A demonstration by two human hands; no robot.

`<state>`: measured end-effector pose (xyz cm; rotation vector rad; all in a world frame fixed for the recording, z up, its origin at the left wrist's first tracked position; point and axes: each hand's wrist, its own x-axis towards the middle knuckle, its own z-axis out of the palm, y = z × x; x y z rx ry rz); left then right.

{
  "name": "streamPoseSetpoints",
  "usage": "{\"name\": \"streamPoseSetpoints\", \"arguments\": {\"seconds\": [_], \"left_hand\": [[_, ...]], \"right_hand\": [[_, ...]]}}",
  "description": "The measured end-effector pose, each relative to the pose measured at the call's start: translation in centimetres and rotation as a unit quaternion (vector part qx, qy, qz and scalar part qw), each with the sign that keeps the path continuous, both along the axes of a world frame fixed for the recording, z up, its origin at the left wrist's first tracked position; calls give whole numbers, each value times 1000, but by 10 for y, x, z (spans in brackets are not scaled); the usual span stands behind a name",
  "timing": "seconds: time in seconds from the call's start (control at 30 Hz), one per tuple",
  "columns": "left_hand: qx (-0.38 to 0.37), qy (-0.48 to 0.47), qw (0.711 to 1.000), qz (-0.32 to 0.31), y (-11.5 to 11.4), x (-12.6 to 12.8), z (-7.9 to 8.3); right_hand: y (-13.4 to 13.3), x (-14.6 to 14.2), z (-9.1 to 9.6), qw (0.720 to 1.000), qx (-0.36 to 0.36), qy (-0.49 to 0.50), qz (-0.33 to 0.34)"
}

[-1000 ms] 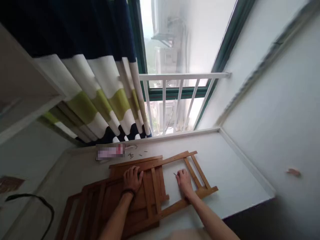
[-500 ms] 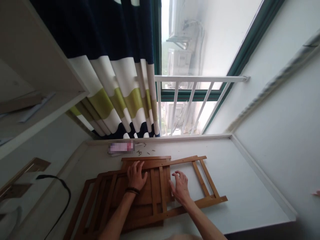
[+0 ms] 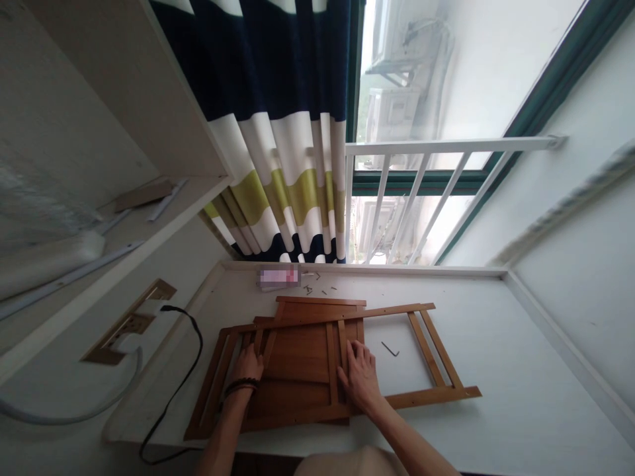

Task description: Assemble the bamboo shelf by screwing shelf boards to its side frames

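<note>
Resting on the wooden frame (image 3: pixel 332 363), right fingers (image 3: pixel 352 351) sit slightly apart; left fingers' (image 3: pixel 252 357) grip unclear.

Two bare forearms are showing, with a dark bracelet circling the left wrist.
The bracelet (image 3: pixel 242 384) is wrapping the wrist in what is looking like two strands lying side by side, blackish to deep brown; it is appearing knobbly, as though strung with small round beads, but the beads are showing too small for counting. The left forearm (image 3: pixel 225 430) is tapering toward this band, and the left hand (image 3: pixel 248 365) beyond it is going ungloved. The right hand (image 3: pixel 362 378), its wrist and the right forearm (image 3: pixel 404 430) are going bare as well. Both hands are showing slim fingers, the nails blurring too much to make out. Between the forearms, a smooth, rounded shape (image 3: pixel 350 461) is curving up from the bottom edge, its nature, clothing or body, staying unclear.
</note>
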<state>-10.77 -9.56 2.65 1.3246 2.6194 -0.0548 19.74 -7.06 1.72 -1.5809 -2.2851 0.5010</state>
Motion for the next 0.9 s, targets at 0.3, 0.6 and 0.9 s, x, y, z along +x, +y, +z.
{"name": "streamPoseSetpoints", "arguments": {"seconds": [0.3,0.6,0.9], "left_hand": [[69,74,994,-51,5,-12,18],[-6,52,998,36,-15,-15,0],[13,41,998,39,-9,-28,9]], "right_hand": [[-2,-9,4,997,-10,81,14],[0,-26,12,998,-28,18,50],[33,50,14,989,91,10,-118]]}}
